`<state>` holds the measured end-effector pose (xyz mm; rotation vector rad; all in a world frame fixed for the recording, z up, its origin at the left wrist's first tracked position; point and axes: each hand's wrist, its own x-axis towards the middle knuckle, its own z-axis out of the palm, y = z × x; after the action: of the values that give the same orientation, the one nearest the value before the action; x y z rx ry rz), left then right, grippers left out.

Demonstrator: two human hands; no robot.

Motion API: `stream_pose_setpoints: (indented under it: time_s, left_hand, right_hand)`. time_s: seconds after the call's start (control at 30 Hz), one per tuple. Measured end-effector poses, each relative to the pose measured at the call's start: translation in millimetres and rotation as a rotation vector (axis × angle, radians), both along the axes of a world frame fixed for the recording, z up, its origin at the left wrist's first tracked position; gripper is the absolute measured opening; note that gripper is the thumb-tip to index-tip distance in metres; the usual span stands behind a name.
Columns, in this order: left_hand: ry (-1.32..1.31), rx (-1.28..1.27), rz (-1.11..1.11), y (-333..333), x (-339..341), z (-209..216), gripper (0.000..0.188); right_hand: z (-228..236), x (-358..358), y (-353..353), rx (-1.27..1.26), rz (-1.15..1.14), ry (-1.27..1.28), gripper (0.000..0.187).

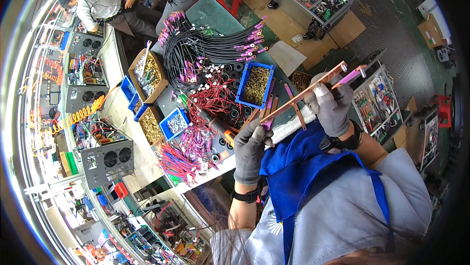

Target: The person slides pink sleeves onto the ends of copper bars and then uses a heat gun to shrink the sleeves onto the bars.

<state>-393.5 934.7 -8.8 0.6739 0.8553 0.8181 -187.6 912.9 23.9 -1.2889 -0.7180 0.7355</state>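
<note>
My left hand (248, 150), in a grey glove, pinches the lower left end of a long flat copper bar (299, 97). My right hand (334, 107), gloved alike, grips the same bar near its upper right end, where small metal fittings show. The bar is held slanted above the table's near edge. Alongside it, a purple-covered bar (350, 76) sticks out past my right fingers; its middle is hidden. Loose copper bars (295, 111) lie just beyond. A blue tray (252, 104) of small brass-coloured parts stands past the bar. An orange-and-black power screwdriver (220, 127) lies left of it.
Black cables (171, 44) with purple ends pile up at the table's far side. Red wires (215, 93) and purple wires (193, 143) cover the middle. Cardboard bins (159, 89) of fasteners stand left. Wheeled equipment units (338, 17) sit on the floor. Two people (105, 8) work at far left.
</note>
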Motion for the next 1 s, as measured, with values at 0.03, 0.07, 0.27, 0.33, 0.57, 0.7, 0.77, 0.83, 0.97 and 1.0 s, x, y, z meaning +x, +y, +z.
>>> stream_pose_setpoints:
  time_s: [0.03,0.07,0.27,0.33,0.57,0.7,0.77,0.83,0.97,1.0]
  left_hand:
    - [-0.004,-0.006,-0.003,0.3,-0.4,-0.6,0.024]
    - [-0.021,-0.028,-0.011,0.5,-0.8,-1.1,0.023]
    - [-0.088,-0.009,0.010,1.5,-1.0,-0.9,0.023]
    - [-0.074,0.014,0.028,1.9,-0.5,0.4,0.023]
    - [-0.021,0.003,0.063,1.6,3.6,5.2,0.024]
    - [0.010,0.044,0.064,1.0,3.7,5.5,0.023]
    - [0.031,0.026,0.040,1.0,2.7,4.8,0.024]
    - [0.032,0.057,0.027,0.5,2.1,3.8,0.024]
    - [0.025,0.036,0.014,-2.7,2.3,3.3,0.024]
    - [0.042,0.061,0.024,-3.6,2.5,3.6,0.024]
  right_hand:
    - [-0.2,-0.4,0.6,0.000,0.001,0.000,0.012]
    - [-0.5,-0.8,1.5,0.031,-0.003,0.003,0.012]
    - [-0.8,0.5,8.6,0.071,-0.040,0.020,0.011]
    - [0.7,1.3,8.9,0.065,-0.039,0.013,0.010]
    - [4.3,-4.5,7.9,0.025,-0.016,0.100,0.007]
    - [6.2,-1.1,6.7,-0.008,-0.019,0.074,0.007]
    - [7.5,3.1,5.5,0.028,-0.012,0.095,0.006]
    - [8.0,5.3,5.1,0.029,-0.007,0.124,0.005]
    - [6.2,1.1,6.5,0.041,-0.092,0.121,0.008]
    - [5.5,-0.9,7.1,0.039,-0.132,0.100,0.009]
